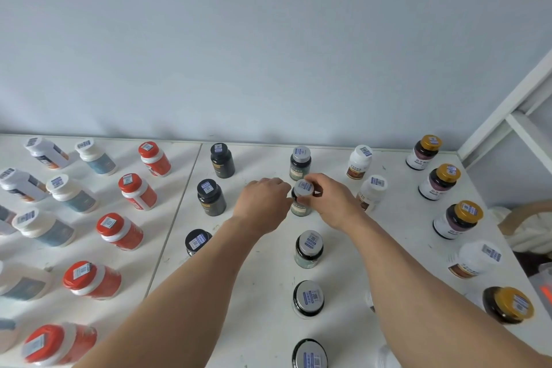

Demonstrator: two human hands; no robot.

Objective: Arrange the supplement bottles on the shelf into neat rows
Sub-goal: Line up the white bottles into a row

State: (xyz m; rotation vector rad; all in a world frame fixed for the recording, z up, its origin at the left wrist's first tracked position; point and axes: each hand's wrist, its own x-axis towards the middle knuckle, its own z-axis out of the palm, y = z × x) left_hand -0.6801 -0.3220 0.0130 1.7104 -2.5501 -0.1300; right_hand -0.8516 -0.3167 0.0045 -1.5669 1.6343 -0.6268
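A dark green bottle with a silver cap stands upright on the white shelf, second from the back in its column. My right hand grips it from the right, fingers curled around the cap. My left hand is against its left side, fingers bent. More silver-capped bottles stand in the same column, one behind it and several in front of it.
Columns of black bottles, red bottles and white-capped bottles stand to the left. White bottles and gold-capped bottles stand to the right. A wall rises behind. A white frame borders the right edge.
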